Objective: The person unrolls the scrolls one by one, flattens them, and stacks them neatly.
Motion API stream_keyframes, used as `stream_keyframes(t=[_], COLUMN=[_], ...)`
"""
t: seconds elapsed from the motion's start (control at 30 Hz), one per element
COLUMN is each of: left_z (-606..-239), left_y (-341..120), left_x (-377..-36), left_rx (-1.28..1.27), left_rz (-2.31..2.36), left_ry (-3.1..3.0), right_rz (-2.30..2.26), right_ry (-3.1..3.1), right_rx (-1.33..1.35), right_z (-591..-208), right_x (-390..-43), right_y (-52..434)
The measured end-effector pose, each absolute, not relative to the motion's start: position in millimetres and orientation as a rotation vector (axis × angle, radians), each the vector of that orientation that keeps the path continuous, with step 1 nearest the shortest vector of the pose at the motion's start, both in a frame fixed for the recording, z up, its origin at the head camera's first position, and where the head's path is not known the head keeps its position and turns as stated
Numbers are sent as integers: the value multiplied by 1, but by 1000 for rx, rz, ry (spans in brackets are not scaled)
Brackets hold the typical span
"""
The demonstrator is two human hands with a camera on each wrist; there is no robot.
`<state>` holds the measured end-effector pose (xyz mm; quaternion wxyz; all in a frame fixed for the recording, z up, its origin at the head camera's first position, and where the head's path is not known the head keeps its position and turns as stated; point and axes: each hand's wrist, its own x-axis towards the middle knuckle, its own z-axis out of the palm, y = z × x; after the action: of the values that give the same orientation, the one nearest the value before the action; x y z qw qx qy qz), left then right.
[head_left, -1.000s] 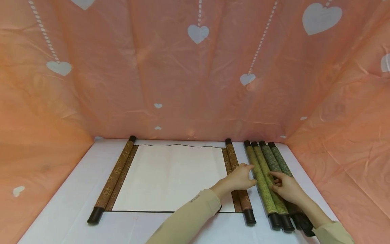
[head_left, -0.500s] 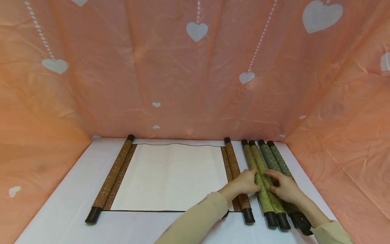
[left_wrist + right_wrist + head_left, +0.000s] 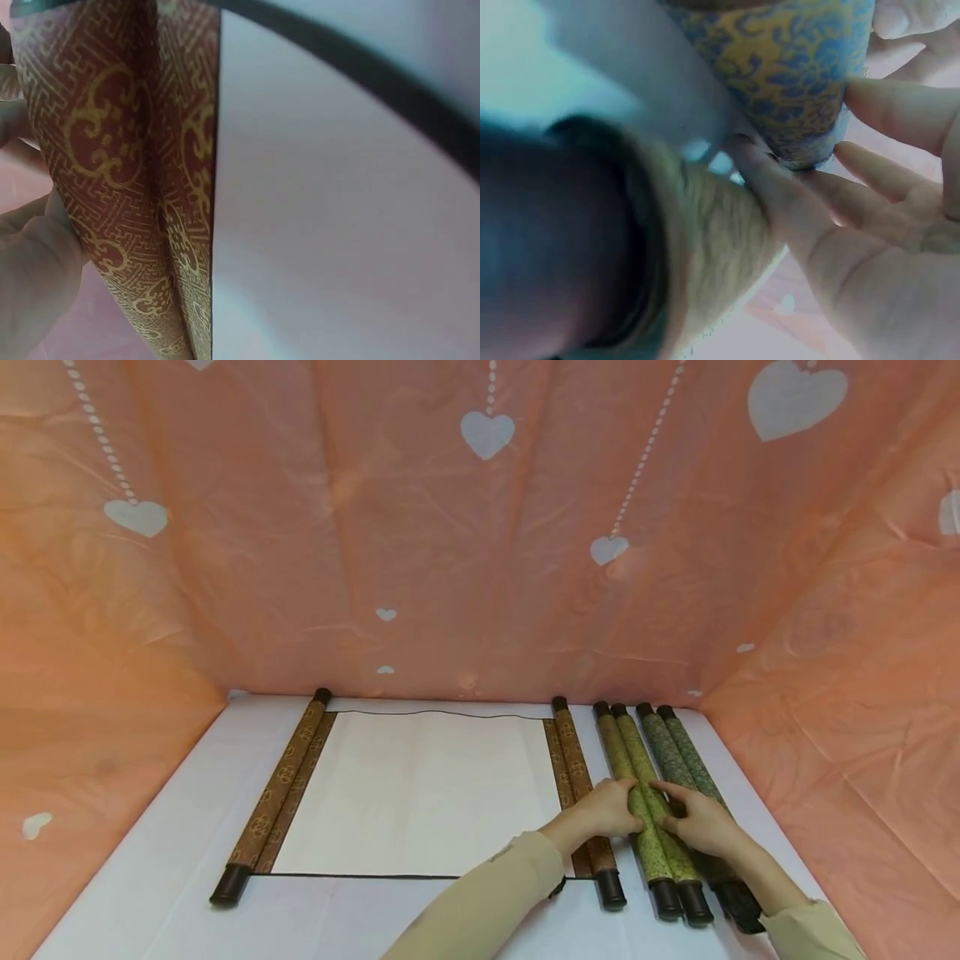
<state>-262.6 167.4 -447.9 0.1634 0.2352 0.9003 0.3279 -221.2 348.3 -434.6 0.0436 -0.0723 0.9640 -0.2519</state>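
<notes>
Both hands (image 3: 652,814) on patterned green rolled scrolls (image 3: 648,827), brown brocade scroll (image 3: 577,793) beside

Salmon-pink plastic sheeting (image 3: 420,552) fills the upper two thirds of the frame as a back wall, creased and faintly glossy, and folds forward as side walls at the left edge (image 3: 82,693) and right edge (image 3: 862,718). It is printed with white hearts (image 3: 487,435), some hung on dotted white lines (image 3: 645,447), large at the top and small near the lower middle. A white tabletop (image 3: 165,868) spreads across the bottom of the frame under soft, even light, meeting the sheeting along a straight seam.
</notes>
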Motion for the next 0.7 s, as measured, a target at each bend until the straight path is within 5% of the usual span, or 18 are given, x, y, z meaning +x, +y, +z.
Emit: stream_keyframes(t=[0.7], left_z=[-442], left_y=[166], left_x=[-249], left_rx=[578], left_rz=[1129], left_ry=[2608], right_rz=[-1088], right_ry=[2987], right_rx=[-161], right_z=[-428], right_x=[-202], right_y=[342])
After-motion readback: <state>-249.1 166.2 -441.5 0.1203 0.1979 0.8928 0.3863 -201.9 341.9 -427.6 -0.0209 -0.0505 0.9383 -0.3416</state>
